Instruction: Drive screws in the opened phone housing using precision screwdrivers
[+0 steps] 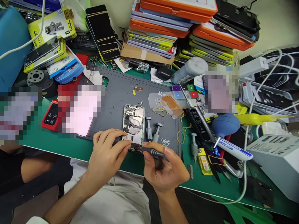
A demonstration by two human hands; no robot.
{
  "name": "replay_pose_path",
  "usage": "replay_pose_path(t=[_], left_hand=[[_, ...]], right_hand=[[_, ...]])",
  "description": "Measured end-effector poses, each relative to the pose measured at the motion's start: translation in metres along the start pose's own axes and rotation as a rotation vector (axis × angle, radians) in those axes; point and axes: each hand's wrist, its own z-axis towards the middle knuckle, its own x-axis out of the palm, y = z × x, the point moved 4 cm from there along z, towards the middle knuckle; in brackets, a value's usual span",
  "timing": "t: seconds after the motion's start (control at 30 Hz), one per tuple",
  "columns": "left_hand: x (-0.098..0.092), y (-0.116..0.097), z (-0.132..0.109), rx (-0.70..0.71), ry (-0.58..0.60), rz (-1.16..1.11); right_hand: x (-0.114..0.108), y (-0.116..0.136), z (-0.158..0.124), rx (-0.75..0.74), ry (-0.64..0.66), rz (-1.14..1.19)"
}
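Note:
An opened phone [140, 123] lies on the grey work mat [112, 102], its circuit board, round coil and inner metal exposed. My left hand [108, 152] is closed at the phone's lower left, fingertips pressed on its edge and inner parts. Beneath those fingers shows part of a dark rod-like thing [117, 140], mostly hidden. Between the thumb and fingers of my right hand [164, 166] is a dark screwdriver [153, 152], pointing left at the phone's bottom end. Two grey screwdrivers [149, 129] [158, 132] lie just right of the phone.
A phone with a lit screen [80, 110] lies left. To the right are an electric screwdriver [201, 123], a blue air blower [225, 124], rubber bands [181, 137] and a white cable [245, 174]. Stacked boxes [161, 25] line the back. Another person's arm [35, 168] is at left.

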Motion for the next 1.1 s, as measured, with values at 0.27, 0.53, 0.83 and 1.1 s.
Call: replay_pose_path(t=[0.27, 0.53, 0.83, 1.1], left_hand=[[-0.008, 0.001, 0.001, -0.012, -0.045, -0.142], [-0.007, 0.001, 0.0, -0.039, -0.031, -0.15], [-0.008, 0.001, 0.0, -0.044, -0.081, -0.133], [-0.011, 0.001, -0.001, -0.077, -0.083, -0.159]], right_hand=[[-0.007, 0.005, 0.001, -0.126, -0.043, -0.086], [-0.01, 0.01, 0.007, -0.102, -0.055, -0.141], [-0.01, 0.01, 0.012, -0.066, -0.064, -0.09], [-0.008, 0.013, 0.016, -0.068, -0.069, -0.093]])
